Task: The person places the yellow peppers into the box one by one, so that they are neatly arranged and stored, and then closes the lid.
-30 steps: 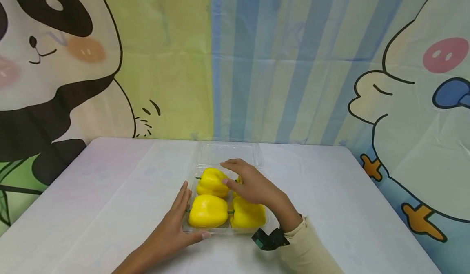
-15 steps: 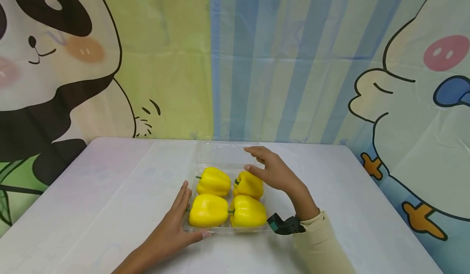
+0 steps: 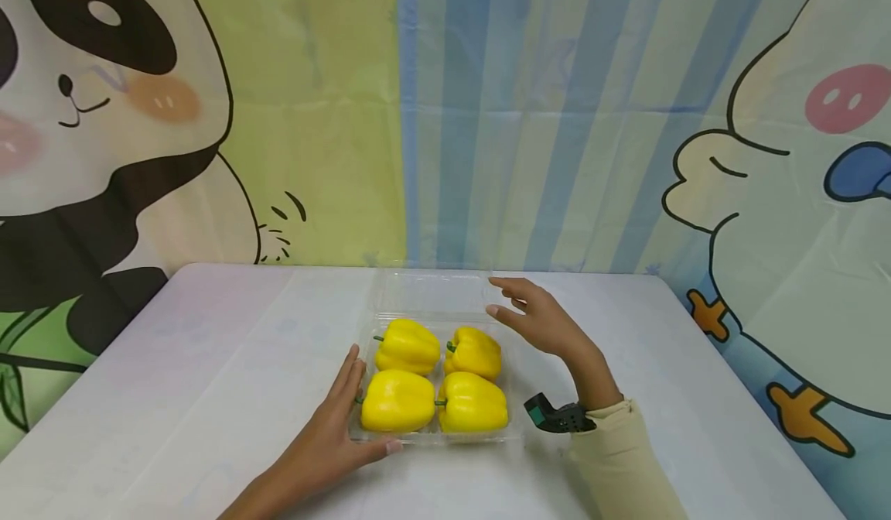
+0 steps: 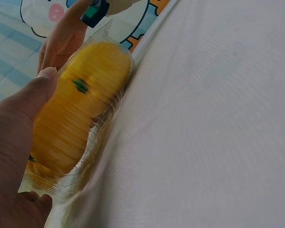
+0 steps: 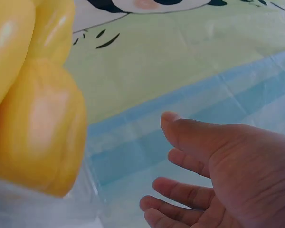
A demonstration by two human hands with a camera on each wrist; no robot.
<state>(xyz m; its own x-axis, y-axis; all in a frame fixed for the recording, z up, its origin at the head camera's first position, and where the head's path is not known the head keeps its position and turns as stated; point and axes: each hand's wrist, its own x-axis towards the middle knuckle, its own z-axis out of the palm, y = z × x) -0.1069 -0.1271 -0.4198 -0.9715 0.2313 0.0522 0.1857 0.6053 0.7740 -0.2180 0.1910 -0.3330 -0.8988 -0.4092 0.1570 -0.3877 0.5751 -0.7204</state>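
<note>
A clear plastic clamshell box [image 3: 433,438] lies on the table with several yellow bell peppers [image 3: 397,401] in two rows inside it. Its see-through lid [image 3: 435,294] is folded back flat toward the curtain. My left hand [image 3: 326,427] rests at the box's front left corner, fingers straight along the side and thumb along the front. In the left wrist view, that thumb [image 4: 38,90] lies against the ribbed wall. My right hand [image 3: 539,317] hovers off the lid's right edge, fingers spread and holding nothing. The right wrist view shows a pepper [image 5: 40,128] left of this hand.
A white cloth [image 3: 174,396] covers the table, whose back edge meets a printed curtain [image 3: 515,118] with a panda and a white cartoon animal. On the right wrist sits a dark camera mount [image 3: 559,413].
My right hand has moved right, from over the back right pepper to beside the lid, uncovering that pepper. The left hand stays at the box's corner.
</note>
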